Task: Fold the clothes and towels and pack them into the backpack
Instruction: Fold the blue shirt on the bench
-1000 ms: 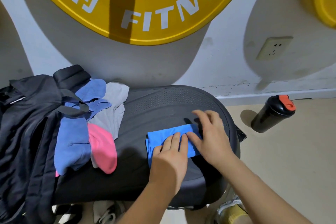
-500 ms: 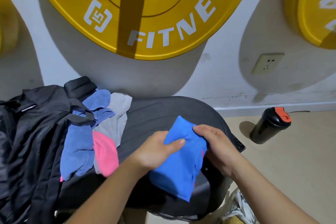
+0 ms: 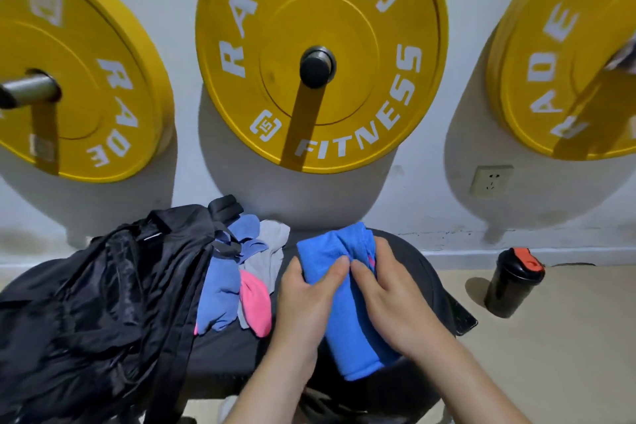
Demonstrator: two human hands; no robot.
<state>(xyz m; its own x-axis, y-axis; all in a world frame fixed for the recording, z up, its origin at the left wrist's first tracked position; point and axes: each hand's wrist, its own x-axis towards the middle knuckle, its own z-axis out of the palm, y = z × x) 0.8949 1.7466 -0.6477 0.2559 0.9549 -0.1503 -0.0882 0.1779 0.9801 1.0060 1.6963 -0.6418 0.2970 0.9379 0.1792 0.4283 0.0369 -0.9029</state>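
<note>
We hold the folded bright blue terry towel [image 3: 351, 337] above the right half of the dark grey padded counter [image 3: 413, 268], our left hand [image 3: 306, 296] and right hand [image 3: 389, 296] both curled round its middle. Its long axis runs from us toward the wall. The black fabric backpack [image 3: 103, 303] lies at the counter's left end, nearer our left hand.

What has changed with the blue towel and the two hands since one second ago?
The blue towel, which lay folded flat on the bench under both palms, has been lifted off it. The left hand and the right hand took hold of it and now grip it from either side. The backpack, the pile of clothes and the bottle on the floor stayed where they were.
</note>
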